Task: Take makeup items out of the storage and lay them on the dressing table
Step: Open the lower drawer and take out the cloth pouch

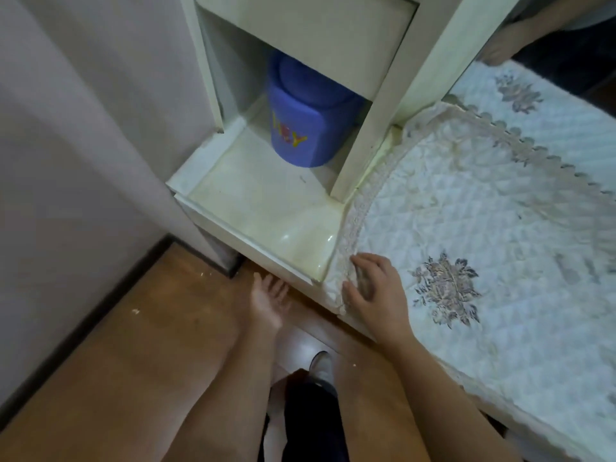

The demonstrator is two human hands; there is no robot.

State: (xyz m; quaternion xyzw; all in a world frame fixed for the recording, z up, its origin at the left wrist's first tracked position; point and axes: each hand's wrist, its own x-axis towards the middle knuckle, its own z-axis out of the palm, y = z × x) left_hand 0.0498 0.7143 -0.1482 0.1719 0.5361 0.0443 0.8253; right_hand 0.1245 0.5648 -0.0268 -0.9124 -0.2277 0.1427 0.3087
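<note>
A cream dressing table (300, 240) runs from centre to right, most of it under a white quilted cloth (483, 208) with floral motifs. A blue lidded plastic container (306, 121) with yellow letters stands in an open shelf niche at the table's left end. My right hand (373, 288) rests on the cloth's lace corner near the table's front edge, fingers spread, holding nothing. My left hand (270, 301) hangs open, palm up, just below the table's front edge, with nothing in it. No makeup items show.
A pale wall (83, 145) closes in on the left, with a dark skirting board. Wooden floor (133, 361) lies below, with my foot (321, 365) on it. A mirror (550, 28) at the top right reflects a hand.
</note>
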